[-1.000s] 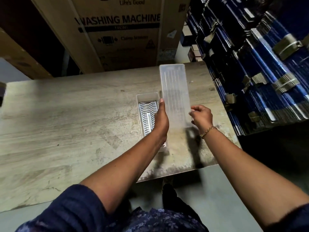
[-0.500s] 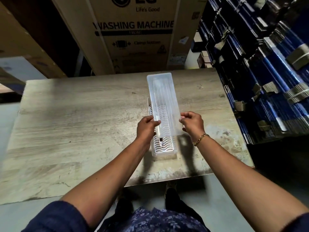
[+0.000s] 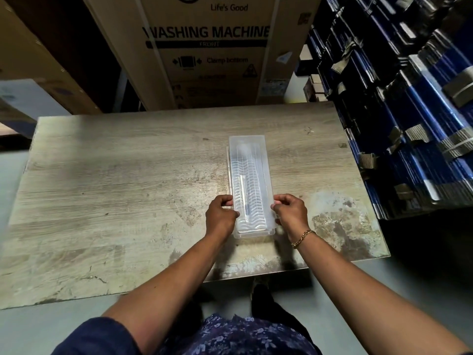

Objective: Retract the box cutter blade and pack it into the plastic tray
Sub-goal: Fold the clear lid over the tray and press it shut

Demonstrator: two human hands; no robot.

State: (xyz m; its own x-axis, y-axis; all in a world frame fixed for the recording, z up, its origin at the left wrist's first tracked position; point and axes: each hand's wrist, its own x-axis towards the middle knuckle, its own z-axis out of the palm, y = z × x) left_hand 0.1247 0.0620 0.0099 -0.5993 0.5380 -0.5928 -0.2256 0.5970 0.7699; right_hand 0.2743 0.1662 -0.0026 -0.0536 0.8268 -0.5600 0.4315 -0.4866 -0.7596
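Worn wood table (image 3: pixel 128 190) – cardboard boxes (image 3: pixel 207 52) behind | both hands' fingers (image 3: pixel 277 207) clamped on clear lid (image 3: pixel 252 175)

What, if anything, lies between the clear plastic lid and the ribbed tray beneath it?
Nothing visible. The left hand and right hand pinch the translucent plastic lid by its sides, directly over the ribbed plastic tray.

Worn table (image 3: pixel 128 188), cartons (image 3: pixel 207 47), perhaps shelving (image 3: pixel 409 98)
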